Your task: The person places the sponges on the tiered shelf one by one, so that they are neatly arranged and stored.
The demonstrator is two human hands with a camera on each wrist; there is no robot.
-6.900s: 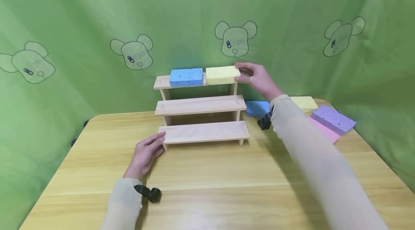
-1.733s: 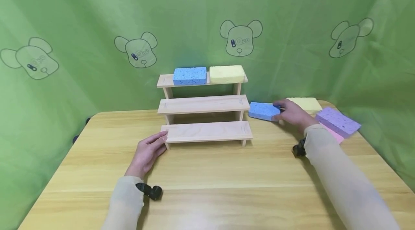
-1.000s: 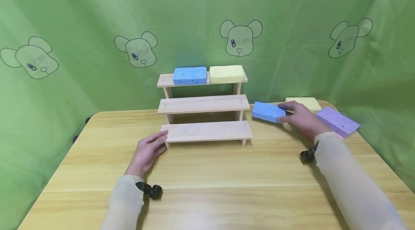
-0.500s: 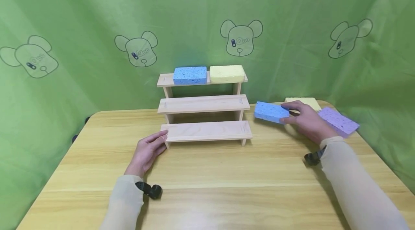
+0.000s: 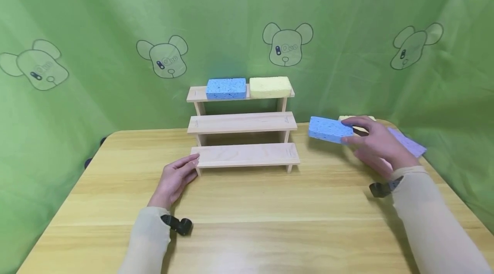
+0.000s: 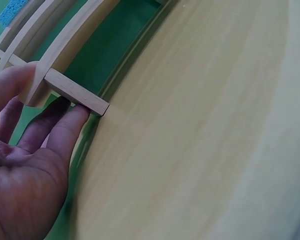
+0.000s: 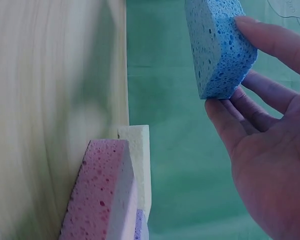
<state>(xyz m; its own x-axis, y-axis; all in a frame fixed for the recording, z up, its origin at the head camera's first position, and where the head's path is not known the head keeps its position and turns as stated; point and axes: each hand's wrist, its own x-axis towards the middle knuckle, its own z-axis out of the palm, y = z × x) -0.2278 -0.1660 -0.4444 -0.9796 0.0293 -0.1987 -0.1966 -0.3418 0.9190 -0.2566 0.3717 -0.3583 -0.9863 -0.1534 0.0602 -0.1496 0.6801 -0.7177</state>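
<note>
My right hand (image 5: 380, 143) pinches one end of a blue sponge (image 5: 328, 129), held a little above the table, right of a three-tier wooden stand (image 5: 243, 123). In the right wrist view, the blue sponge (image 7: 222, 47) sits between thumb and fingers. At the left end of the lowest tier my left hand (image 5: 174, 182) grips the stand; in the left wrist view its fingers go around the tier's corner and leg (image 6: 77, 92). Another blue sponge (image 5: 226, 88) and a yellow sponge (image 5: 270, 87) lie side by side on the top tier.
Right of the stand, a second yellow sponge (image 5: 356, 118), a purple sponge (image 5: 409, 142) and a pink sponge (image 5: 372, 162) lie on the wooden table (image 5: 247, 239), partly hidden by my right hand. A green curtain (image 5: 231, 8) hangs behind the table.
My right hand has let go of the yellow sponge on the top tier, gripped the blue sponge on the table, and moved it right and up. My left hand stays on the stand.
</note>
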